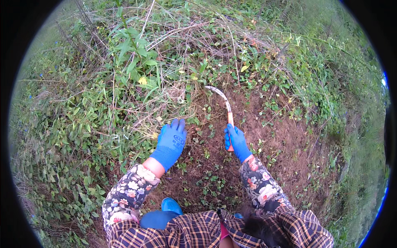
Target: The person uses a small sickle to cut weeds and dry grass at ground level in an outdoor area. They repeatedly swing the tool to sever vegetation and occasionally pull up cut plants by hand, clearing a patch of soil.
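Note:
My right hand (236, 140), in a blue knitted work glove, is closed round the orange handle of a sickle (225, 100). The sickle's curved, soil-stained blade points away from me and bends left, its tip at the edge of the weeds. My left hand (172, 139), gloved the same way, is back-up over the border of dry grass stalks (149, 121) and bare soil. Its fingers point forward; their undersides are hidden, so whether they hold any stalks cannot be told.
Low green weeds (74, 130) cover the ground on the left and ahead. A tall leafy plant (133, 46) rises ahead on the left. Brown soil (279, 145) with small sprouts lies in front and to the right. A blue boot (171, 205) shows below my left hand.

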Tool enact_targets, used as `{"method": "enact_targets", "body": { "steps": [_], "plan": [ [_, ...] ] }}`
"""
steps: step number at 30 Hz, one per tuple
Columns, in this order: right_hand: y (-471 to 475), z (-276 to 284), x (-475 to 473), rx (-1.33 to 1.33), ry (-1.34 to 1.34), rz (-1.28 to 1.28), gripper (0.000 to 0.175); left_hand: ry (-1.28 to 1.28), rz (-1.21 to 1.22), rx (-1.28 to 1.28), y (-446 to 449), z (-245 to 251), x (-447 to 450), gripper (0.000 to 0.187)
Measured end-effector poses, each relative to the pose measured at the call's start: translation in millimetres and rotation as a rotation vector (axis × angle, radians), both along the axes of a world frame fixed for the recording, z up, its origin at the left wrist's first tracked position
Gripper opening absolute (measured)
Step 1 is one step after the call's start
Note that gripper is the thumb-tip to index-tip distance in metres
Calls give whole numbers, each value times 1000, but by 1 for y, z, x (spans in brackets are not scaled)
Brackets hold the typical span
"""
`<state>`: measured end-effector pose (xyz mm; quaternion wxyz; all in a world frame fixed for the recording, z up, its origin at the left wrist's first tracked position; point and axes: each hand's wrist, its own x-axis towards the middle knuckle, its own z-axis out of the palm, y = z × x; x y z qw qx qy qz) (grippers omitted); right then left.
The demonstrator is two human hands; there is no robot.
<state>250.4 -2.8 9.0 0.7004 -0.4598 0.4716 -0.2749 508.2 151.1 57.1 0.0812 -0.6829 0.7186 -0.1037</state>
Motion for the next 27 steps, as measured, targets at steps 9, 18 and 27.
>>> {"method": "enact_targets", "body": {
  "steps": [9,18,27],
  "plan": [
    [50,-23,-5,46,372,124,34,-94,-129,-66,-126,-23,19,65],
    [15,-12,27,17,199,215,35,87,258,84,-149,-19,21,19],
    [155,-34,-23,260,214,105,30,47,184,61,-112,-14,36,19]
  ]
}}
